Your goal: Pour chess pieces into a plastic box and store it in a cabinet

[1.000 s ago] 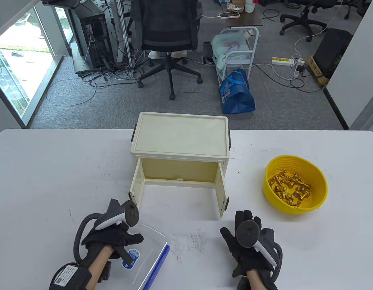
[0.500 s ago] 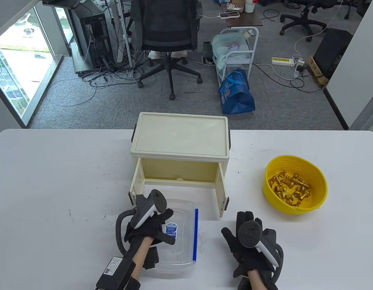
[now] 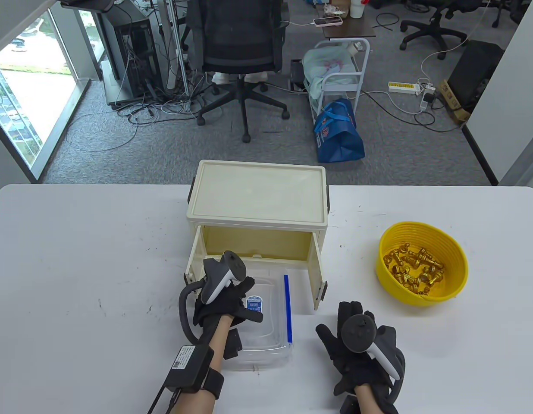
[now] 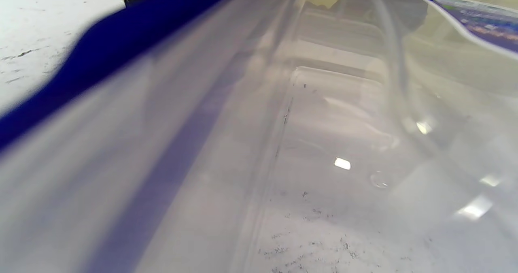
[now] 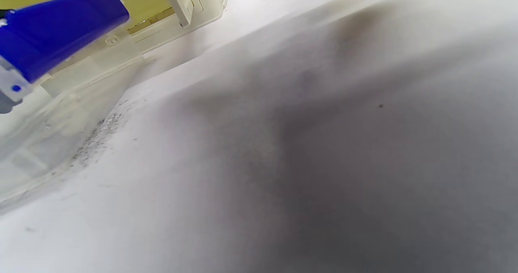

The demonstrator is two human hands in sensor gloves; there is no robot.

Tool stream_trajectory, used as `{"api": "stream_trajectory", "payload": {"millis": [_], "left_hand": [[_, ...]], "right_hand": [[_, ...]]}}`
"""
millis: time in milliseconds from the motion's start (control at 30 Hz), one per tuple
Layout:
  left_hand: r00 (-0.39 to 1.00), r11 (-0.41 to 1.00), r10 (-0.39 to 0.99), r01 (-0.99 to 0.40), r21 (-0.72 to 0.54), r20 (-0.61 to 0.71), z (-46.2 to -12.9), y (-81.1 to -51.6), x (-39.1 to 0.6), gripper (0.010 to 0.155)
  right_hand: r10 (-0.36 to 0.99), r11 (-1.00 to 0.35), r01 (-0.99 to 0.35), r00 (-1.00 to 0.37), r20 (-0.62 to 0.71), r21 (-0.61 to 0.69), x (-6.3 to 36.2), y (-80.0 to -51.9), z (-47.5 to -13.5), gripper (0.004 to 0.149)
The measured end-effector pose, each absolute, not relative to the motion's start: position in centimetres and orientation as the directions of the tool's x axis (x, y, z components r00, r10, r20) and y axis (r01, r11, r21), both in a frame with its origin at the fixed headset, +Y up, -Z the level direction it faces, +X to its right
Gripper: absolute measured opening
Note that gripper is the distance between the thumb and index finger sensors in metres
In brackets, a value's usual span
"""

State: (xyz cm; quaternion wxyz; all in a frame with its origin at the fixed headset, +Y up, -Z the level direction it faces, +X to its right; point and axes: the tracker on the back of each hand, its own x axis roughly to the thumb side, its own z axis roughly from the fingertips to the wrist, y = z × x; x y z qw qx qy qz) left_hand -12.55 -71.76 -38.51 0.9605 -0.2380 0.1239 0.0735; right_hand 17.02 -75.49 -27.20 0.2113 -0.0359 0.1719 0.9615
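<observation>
On the white surface (image 3: 76, 258), a clear rectangular plastic box with a blue latch strip (image 3: 266, 327) lies directly in front of the open cream plastic cabinet (image 3: 258, 202), its far end between the two swung-out doors. The left hand (image 3: 225, 302), gloved in black, rests on the box's left portion, fingers draped over the edge beside a blue-and-white label; whether they grip the rim or merely press on it cannot be told. The right hand (image 3: 357, 349) lies flat on the surface to the right of the box, fingers spread, touching nothing else.

A round yellow ribbed bowl (image 3: 424, 263) holding gold-coloured chess pieces (image 3: 415, 267) stands well apart to the right, seen only in the table view.

The left wrist view adds detail the overhead lacks: the box's transparent wall at close range, the blurred blue strip (image 4: 101, 54) and speckled surface visible through the plastic. The right wrist view shows the blue latch end (image 5: 60, 26), the cabinet's pale yellow interior behind it, and a dark shadow on the surface; no fingers appear there.
</observation>
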Motion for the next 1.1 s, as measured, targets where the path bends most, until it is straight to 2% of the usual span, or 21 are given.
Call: {"api": "stream_trajectory", "payload": {"millis": [200, 367, 467, 633, 700, 767, 900, 1033, 1100], "left_hand": [[0.967, 0.893, 0.106, -0.195, -0.404, -0.234, -37.5, -71.4, -12.2, 0.094], [0.997, 0.931, -0.005, -0.021, -0.365, -0.071, -33.5, -68.6, -11.7, 0.091], [1.0, 0.949, 0.008, -0.008, -0.315, -0.001, -30.9, -68.0, -12.7, 0.088], [0.976, 0.892, 0.214, -0.207, -0.401, -0.03, -30.3, -70.7, -16.4, 0.08], [0.925, 0.836, 0.373, -0.369, -0.406, -0.074, -30.5, -72.5, -17.6, 0.073], [0.818, 0.762, 0.569, -0.561, -0.324, -0.08, -30.5, -74.5, -18.6, 0.069], [0.738, 0.685, 0.668, -0.658, -0.313, -0.091, -30.3, -76.1, -19.0, 0.066], [0.701, 0.654, 0.71, -0.689, -0.311, -0.059, -30.2, -77.0, -19.2, 0.061], [0.706, 0.659, 0.705, -0.686, -0.309, -0.063, -30.1, -76.9, -19.0, 0.059]], "right_hand": [[0.356, -0.892, -0.369, -0.93, -0.094, 0.261, 16.1, -74.0, -26.3, 0.08], [0.32, -0.919, -0.312, -0.947, -0.006, 0.242, 13.8, -72.7, -25.3, 0.076], [0.374, -0.897, -0.348, -0.926, 0.047, 0.274, 12.0, -72.6, -25.6, 0.072], [0.548, -0.759, -0.503, -0.837, -0.013, 0.413, 10.3, -73.6, -27.0, 0.067], [0.576, -0.726, -0.546, -0.815, -0.065, 0.418, 10.0, -74.1, -27.5, 0.067], [0.614, -0.702, -0.598, -0.784, -0.098, 0.388, 9.8, -74.9, -28.0, 0.067], [0.702, -0.609, -0.68, -0.702, -0.12, 0.409, 9.2, -76.7, -28.6, 0.067], [0.674, -0.678, -0.665, -0.732, -0.095, 0.312, 8.8, -76.9, -28.1, 0.061], [0.703, -0.653, -0.694, -0.704, -0.1, 0.303, 8.9, -77.0, -28.2, 0.059]]}}
